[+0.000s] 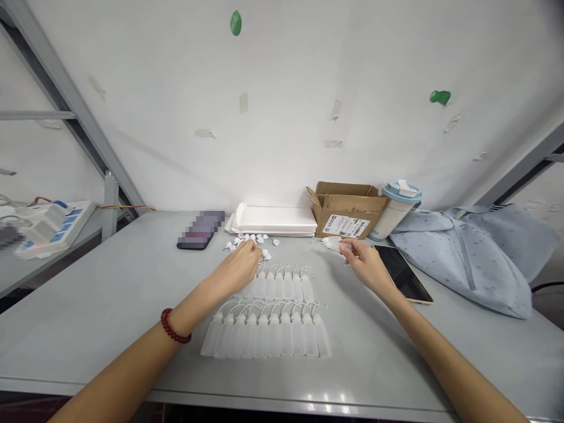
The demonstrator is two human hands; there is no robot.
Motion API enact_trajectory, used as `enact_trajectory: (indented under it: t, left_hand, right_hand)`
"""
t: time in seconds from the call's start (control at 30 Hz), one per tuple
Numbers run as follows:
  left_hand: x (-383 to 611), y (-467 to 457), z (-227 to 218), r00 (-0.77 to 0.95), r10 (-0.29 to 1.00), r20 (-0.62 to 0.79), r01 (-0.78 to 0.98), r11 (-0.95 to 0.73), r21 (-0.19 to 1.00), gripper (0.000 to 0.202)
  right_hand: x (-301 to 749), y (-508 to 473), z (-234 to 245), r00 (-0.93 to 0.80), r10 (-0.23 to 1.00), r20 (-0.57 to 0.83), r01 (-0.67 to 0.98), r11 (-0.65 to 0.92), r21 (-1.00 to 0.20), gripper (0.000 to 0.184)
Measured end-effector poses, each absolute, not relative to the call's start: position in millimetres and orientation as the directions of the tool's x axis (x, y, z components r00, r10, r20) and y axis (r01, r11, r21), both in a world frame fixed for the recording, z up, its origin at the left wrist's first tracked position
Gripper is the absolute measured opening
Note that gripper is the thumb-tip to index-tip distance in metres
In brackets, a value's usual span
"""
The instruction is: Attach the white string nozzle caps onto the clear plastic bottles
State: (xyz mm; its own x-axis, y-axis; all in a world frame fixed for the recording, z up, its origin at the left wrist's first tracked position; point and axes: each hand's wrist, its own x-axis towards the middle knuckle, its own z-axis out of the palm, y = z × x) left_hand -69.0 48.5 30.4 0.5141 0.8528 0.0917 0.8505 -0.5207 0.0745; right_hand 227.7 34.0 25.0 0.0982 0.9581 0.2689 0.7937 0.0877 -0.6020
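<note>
My left hand (240, 267) has its fingers curled down beside a loose pile of small white caps (252, 237); what its fingertips hold, if anything, is hidden. Below it lies a back row of translucent squeeze bottles (282, 286), partly covered by the hand. Closer to me, a longer front row of similar bottles (264, 335) lies side by side, thin curved tubes at their tops. On the right, my right hand (363, 264) pinches the end of a translucent bottle (333, 242), its tip pointing left, in front of the cardboard box.
An open cardboard box (352, 208) stands by the wall beside a blue-lidded cup (394, 214). White trays (275, 220) are stacked left of it. A phone (201, 230), a dark-screened tablet (403, 273), a pale blue fabric bag (467, 258) and a power strip (57, 229) are around.
</note>
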Motion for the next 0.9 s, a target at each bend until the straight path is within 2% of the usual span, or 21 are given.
enact_trajectory:
  t: [0.27, 0.53, 0.9]
  left_hand:
    - [-72, 54, 29, 0.503, 0.862, 0.056, 0.851, -0.506, 0.141, 0.030]
    - [-71, 55, 27, 0.509, 0.859, 0.060, 0.845, -0.511, 0.159, 0.030]
    - [-71, 54, 26, 0.525, 0.848, 0.067, 0.832, -0.528, 0.167, 0.031]
  right_hand:
    - [243, 47, 14, 0.046, 0.981, 0.186, 0.840, 0.063, -0.539, 0.032]
    - [249, 51, 4, 0.073, 0.965, 0.252, 0.880, 0.057, -0.471, 0.023]
    - [243, 50, 3, 0.059, 0.936, 0.346, 0.870, 0.123, -0.478, 0.018]
